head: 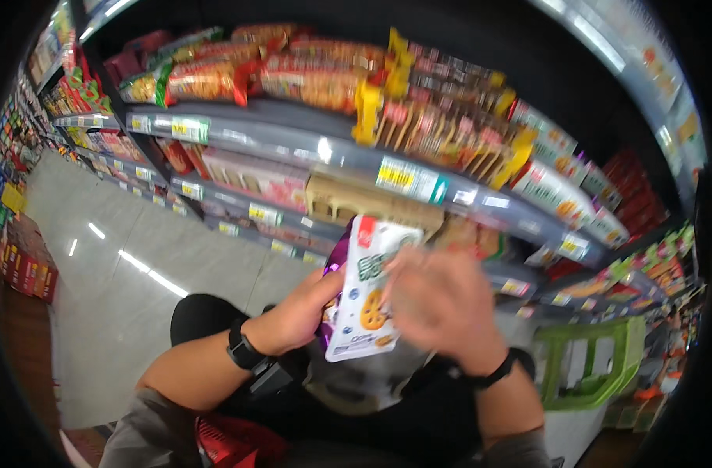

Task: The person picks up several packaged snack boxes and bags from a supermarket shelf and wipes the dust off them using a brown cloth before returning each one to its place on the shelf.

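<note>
My left hand [291,316] grips a white cookie bag [361,322] with a picture of a chocolate-chip cookie on its front. Against the back of that bag is a shiny purple packet [339,251], mostly hidden and in the same grip. My right hand [443,298] is blurred and covers the right side of the white bag. Its fingers are bent at the bag's front, and whether they pinch it cannot be made out. Both wrists wear dark bands.
Ahead is a store shelf [262,137] with price tags, holding orange-red snack packs [309,79], yellow-ended biscuit packs [443,134] and white cookie packs [555,193]. An open carton [373,202] sits lower. At right stands a green plastic frame [590,365]. Red cartons [28,263] stand left.
</note>
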`<state>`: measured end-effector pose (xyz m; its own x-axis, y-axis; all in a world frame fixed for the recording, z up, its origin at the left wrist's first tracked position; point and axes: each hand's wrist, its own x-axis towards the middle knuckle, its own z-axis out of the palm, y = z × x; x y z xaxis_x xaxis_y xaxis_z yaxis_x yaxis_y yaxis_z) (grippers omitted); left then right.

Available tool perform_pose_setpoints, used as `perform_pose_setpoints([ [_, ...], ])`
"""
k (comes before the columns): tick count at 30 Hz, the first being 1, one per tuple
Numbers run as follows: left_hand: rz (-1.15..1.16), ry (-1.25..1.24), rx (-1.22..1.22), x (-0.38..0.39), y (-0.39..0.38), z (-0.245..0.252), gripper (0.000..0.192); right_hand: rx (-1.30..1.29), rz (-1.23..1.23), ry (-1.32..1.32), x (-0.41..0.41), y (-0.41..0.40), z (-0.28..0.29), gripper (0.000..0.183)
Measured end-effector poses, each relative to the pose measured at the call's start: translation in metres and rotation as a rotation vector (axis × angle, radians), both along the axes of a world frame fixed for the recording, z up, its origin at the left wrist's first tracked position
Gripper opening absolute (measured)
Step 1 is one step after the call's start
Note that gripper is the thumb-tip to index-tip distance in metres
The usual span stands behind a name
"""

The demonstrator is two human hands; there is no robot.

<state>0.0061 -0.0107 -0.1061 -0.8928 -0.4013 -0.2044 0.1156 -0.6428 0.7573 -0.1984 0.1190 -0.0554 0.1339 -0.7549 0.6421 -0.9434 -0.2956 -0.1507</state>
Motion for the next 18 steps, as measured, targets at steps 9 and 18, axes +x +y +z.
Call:
perform_pose_setpoints([
  [9, -0.046, -0.120, 0.128, 0.009, 0.002, -0.009, 0.075, -0.042, -0.056, -0.545, -0.031, 0.003, -0.010, 0.040],
  [18, -0.115, -0.259, 0.141, -0.002, 0.000, -0.005, 0.057, 0.049, 0.200, -0.023, 0.028, 0.014, -0.014, 0.054],
])
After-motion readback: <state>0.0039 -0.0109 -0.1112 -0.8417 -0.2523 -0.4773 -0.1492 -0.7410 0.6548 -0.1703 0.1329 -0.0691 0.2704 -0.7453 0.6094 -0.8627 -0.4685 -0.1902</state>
